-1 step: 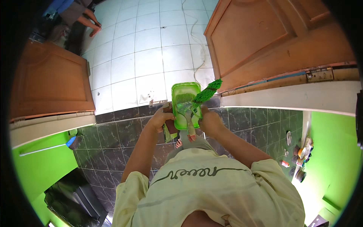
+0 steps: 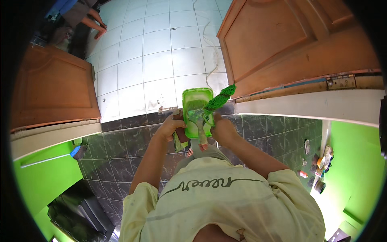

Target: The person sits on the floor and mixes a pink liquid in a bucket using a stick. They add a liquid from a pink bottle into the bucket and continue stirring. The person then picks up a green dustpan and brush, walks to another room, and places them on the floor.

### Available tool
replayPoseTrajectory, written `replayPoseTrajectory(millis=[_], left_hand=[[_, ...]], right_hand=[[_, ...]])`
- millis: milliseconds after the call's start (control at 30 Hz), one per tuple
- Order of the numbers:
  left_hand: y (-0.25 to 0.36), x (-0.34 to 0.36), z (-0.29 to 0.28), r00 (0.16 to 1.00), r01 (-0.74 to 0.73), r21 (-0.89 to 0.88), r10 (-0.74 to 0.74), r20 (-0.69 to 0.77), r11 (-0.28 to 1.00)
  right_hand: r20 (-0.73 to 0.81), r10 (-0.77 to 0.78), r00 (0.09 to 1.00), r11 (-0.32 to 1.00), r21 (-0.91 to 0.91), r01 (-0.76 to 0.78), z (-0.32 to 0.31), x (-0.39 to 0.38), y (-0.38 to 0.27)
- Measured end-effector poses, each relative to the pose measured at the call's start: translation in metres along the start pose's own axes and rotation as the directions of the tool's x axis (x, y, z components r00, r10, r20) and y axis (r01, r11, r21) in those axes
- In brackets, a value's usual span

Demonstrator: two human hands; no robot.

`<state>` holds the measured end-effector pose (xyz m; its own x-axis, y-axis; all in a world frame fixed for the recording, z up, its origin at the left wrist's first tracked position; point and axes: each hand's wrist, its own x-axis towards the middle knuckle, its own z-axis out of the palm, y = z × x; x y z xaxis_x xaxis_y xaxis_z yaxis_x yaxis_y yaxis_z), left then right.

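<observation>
A green, paint-smeared tray [image 2: 185,109] is held up in front of me. My left hand [image 2: 171,127] is closed on its left side, with a flat brown and green-stained piece [image 2: 181,142] below the fingers whose kind I cannot make out. On the tray's right, my right hand [image 2: 223,130] is closed by the rim, around what looks like the handle of a paint roller [image 2: 220,98]; its fingertips are partly hidden. The roller's shaggy green sleeve sticks out past the tray's right rim. Inside the tray lies a wide paintbrush [image 2: 202,135], its handle pointing towards me.
Brown wooden doors stand open at left [image 2: 56,88] and right [image 2: 274,44]. White floor tiles [image 2: 157,66] lie beyond the dark tiles [image 2: 117,141]. A cable [image 2: 207,38] crosses the white floor. A broom [image 2: 74,152] and several small items [image 2: 320,163] are at the sides. Another person's legs [image 2: 94,24] show far left.
</observation>
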<state>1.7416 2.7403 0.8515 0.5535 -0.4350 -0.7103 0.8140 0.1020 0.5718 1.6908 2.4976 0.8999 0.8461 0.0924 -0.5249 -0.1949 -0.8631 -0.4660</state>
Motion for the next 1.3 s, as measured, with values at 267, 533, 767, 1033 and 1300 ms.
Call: replayPoseTrajectory(millis=[267,533,767,1033,1300], left_hand=[[0.073,0.044,0.002,0.999,-0.020,0.017,0.019,0.035,1.000],[0.148,0.091,0.005,0.997,0.001,0.018,-0.002,0.076,1.000],[0.231,0.144,0.001,0.996,0.031,0.117,-0.041,0.078,0.993],[0.338,0.241,-0.029,0.958,0.079,0.146,-0.116,0.263,0.986],[0.442,0.328,-0.067,0.906,0.147,0.302,-0.251,0.341,0.942]], right_hand=[[-0.020,0.026,0.999,0.999,0.040,-0.025,-0.045,0.061,-0.004],[-0.162,-0.046,0.986,0.994,0.090,0.061,-0.091,0.111,-0.009],[-0.126,0.065,0.990,0.992,0.116,-0.050,-0.142,0.173,-0.027],[-0.074,0.271,0.960,0.947,0.202,-0.252,-0.186,0.268,-0.060],[-0.134,0.408,0.903,0.893,0.264,-0.364,-0.221,0.366,-0.106]])
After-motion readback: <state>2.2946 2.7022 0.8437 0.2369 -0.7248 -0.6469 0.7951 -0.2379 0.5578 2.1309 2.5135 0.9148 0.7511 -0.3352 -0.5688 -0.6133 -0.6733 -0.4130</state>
